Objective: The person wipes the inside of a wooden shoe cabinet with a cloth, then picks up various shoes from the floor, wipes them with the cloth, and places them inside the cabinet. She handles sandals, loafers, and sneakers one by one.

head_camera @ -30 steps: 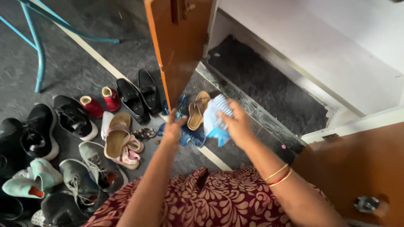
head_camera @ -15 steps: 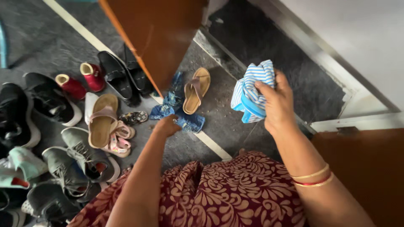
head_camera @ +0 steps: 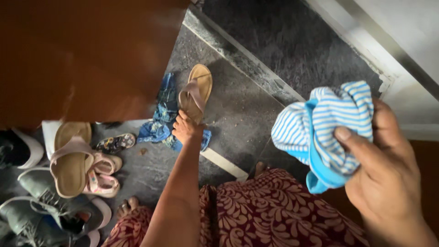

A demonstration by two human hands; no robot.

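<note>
Left hand: the left hand (head_camera: 186,129) reaches down to the floor (head_camera: 238,107), its fingers together on the heel end of a tan sandal (head_camera: 195,93).
Sandal: it lies on the grey floor just beside the wooden door (head_camera: 87,55); its long axis runs from lower left to upper right, with the rounded far end pointing up and away from the person.
Blue cloth: a crumpled blue denim cloth (head_camera: 161,120) lies under and left of the sandal, touching it.
Right hand: the right hand (head_camera: 388,174) is raised near the camera, fingers clamped on a bunched blue-and-white striped cloth (head_camera: 322,132).
Threshold: a dark stone strip (head_camera: 242,57) crosses the floor diagonally beyond the sandal.
Other shoes: a matching tan sandal (head_camera: 68,158), a small pink sandal (head_camera: 101,176) and grey sneakers (head_camera: 55,210) lie at lower left, well apart from the hand.
</note>
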